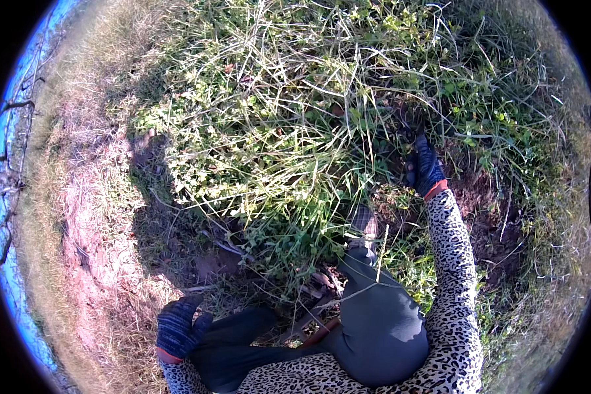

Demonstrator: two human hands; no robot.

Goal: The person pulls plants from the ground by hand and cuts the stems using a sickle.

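Observation:
My left hand [181,328], in a dark blue striped knit glove with an orange cuff, is at the lower left beside my bent leg. Its fingers curve loosely, with the thumb apart, and I see nothing in it. On the right, my right hand [428,169] wears a matching glove and reaches forward into the shaded base of the grass [308,125]. Its fingertips blend into dark shadow, so whether they grip anything cannot be told. Long green and dry blades mixed with leafy weeds form a thick mound in front of me.
My dark-trousered knee [384,322] and a shoe [364,222] stand close to the mound's near edge. Reddish bare soil [482,210] shows right of my right hand, and sunlit pinkish soil [88,243] lies to the left. Dry stalks and twigs lie between my legs.

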